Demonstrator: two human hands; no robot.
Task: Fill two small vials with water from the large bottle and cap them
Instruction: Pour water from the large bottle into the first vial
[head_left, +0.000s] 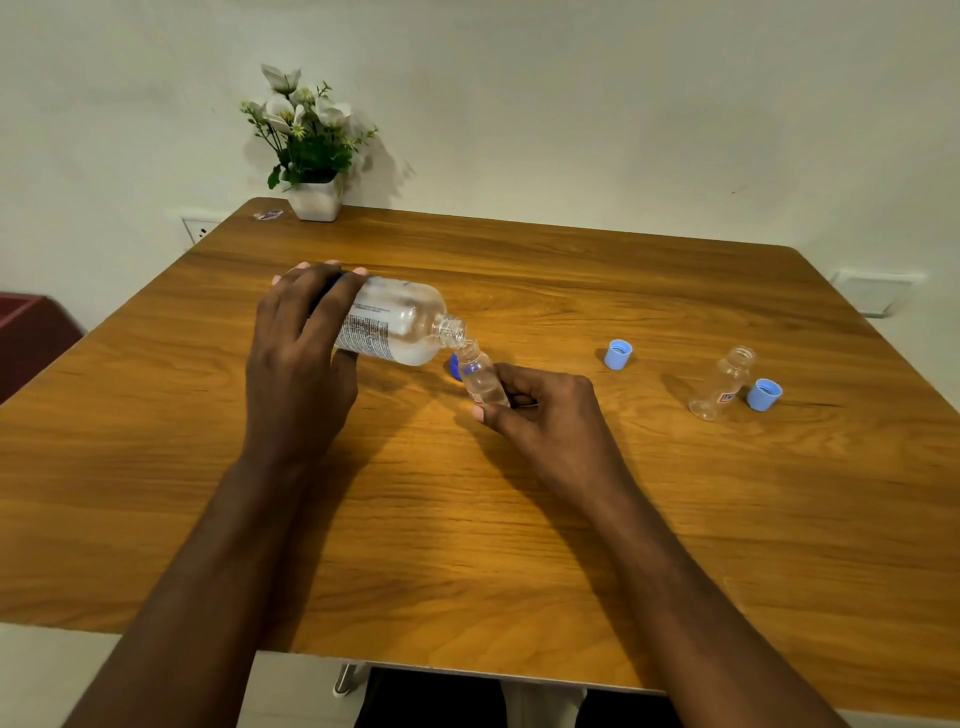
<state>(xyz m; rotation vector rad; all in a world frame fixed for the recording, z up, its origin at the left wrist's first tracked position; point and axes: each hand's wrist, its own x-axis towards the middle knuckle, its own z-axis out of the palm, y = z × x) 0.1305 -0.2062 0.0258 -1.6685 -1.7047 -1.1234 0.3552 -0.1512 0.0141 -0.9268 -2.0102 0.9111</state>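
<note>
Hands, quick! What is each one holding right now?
Left hand: closed round the large bottle, which is tipped on its side.
Right hand: closed on a small vial, its opening at the bottle's mouth.

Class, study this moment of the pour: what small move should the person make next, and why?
Probably tip the large bottle slightly further, keeping its mouth at the neck of the vial. The left hand holds the bottle almost on its side, the right hand pinches the vial tilted toward it, and the two openings meet. Whether water flows yet cannot be told.
</note>
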